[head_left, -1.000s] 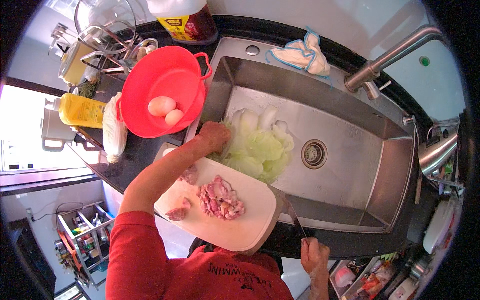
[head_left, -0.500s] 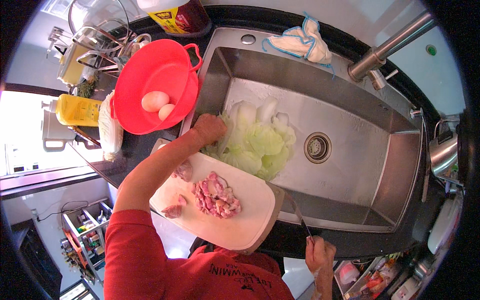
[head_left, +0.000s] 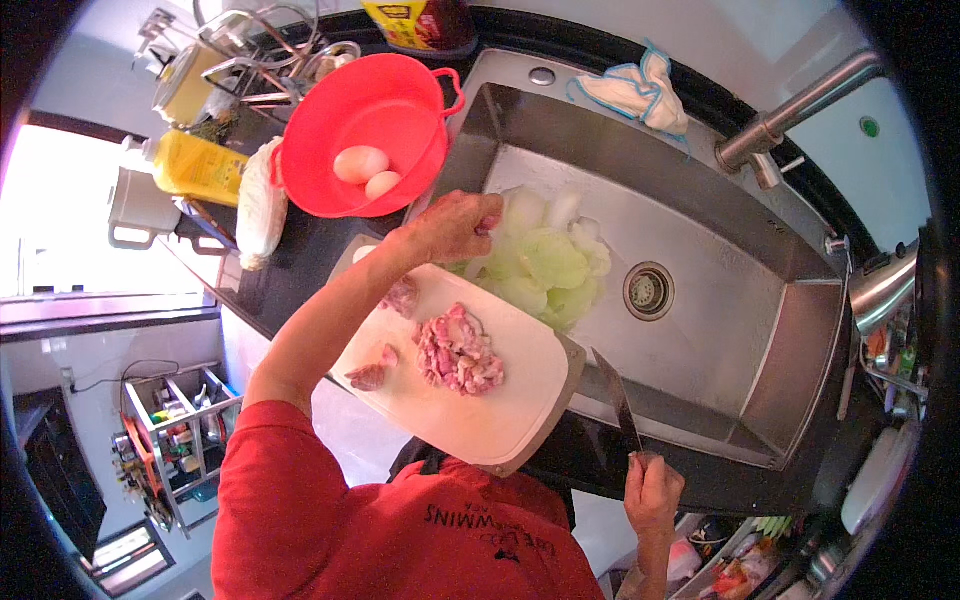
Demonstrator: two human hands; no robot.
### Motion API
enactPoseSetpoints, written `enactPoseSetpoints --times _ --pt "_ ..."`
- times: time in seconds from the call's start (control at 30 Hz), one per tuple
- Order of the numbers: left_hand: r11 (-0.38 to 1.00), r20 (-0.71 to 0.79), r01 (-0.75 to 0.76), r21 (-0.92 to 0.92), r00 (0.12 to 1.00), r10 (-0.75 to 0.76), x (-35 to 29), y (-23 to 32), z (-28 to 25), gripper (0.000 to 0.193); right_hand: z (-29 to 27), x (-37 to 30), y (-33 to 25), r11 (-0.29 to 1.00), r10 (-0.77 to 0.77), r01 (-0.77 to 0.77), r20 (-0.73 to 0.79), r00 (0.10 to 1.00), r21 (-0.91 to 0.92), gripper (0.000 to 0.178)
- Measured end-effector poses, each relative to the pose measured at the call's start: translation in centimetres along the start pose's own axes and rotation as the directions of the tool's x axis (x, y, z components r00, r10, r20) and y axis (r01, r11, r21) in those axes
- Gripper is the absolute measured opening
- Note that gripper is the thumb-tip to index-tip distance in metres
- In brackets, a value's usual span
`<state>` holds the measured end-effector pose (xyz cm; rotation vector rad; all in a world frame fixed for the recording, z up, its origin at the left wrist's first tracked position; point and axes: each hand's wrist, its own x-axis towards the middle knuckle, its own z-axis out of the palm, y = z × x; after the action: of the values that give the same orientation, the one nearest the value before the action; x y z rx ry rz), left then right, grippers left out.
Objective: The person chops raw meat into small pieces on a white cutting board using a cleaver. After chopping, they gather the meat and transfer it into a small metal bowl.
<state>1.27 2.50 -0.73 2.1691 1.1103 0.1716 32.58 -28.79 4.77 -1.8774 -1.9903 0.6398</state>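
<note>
1. Meat [head_left: 460, 350] lies in a loose heap of small cut pieces at the middle of the white cutting board [head_left: 530, 385], beside the near left part of the sink [head_left: 700, 350].
2. The cutting looks well along but unfinished: two larger chunks, one [head_left: 368, 377] left of the heap and one [head_left: 400, 297] beyond it, seem not to be cut small.
3. The right hand [head_left: 655, 490] is closed around a knife [head_left: 622, 402], its blade pointing over the sink's near edge, apart from the meat.
4. The left hand [head_left: 452, 228] is over the sink's left edge, fingers curled, just beside pale green leaves [head_left: 550, 260]; whether it grips anything cannot be told.
5. Two eggs [head_left: 360, 165] sit in a red bowl [head_left: 335, 105] on the dark tabletop [head_left: 305, 250].
6. The left forearm covers part of the board's far left end, and the right hand hides the knife's handle. A dark bottle [head_left: 425, 25] is cut off at the top, and the small items on the rack [head_left: 180, 430] are too small to make out.
</note>
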Motion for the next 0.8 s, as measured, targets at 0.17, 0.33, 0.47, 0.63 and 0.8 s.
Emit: enactPoseSetpoints --times 0.17,0.33,0.47,0.63,0.8 --pt "0.989 -0.171 0.071 -0.127 0.981 -0.092 -7.0 6.5 -3.1 0.014 -0.4 -0.4 -0.5 1.0 -0.026 0.026 -0.046 0.999 0.011 0.011" --pt "0.965 -0.225 0.263 -0.012 0.939 -0.259 -14.6 5.4 -0.3 0.021 -1.2 -0.2 -1.1 0.991 -0.107 0.112 -0.07 0.992 0.067 0.011" --pt "0.956 -0.494 0.293 -0.027 0.827 -0.267 -17.2 6.1 1.5 0.024 -1.1 0.5 -1.8 0.973 -0.21 0.217 -0.085 0.974 0.081 0.009" --pt "0.899 -0.573 0.387 -0.206 0.697 -0.432 -23.6 5.4 3.8 0.033 -0.7 0.2 -2.3 0.953 -0.287 0.291 -0.065 0.956 0.08 0.009" --pt "0.928 -0.659 0.312 -0.205 0.657 -0.366 -26.2 5.1 8.4 0.038 1.4 1.2 -6.3 0.924 -0.38 0.378 0.039 0.924 0.061 0.013"
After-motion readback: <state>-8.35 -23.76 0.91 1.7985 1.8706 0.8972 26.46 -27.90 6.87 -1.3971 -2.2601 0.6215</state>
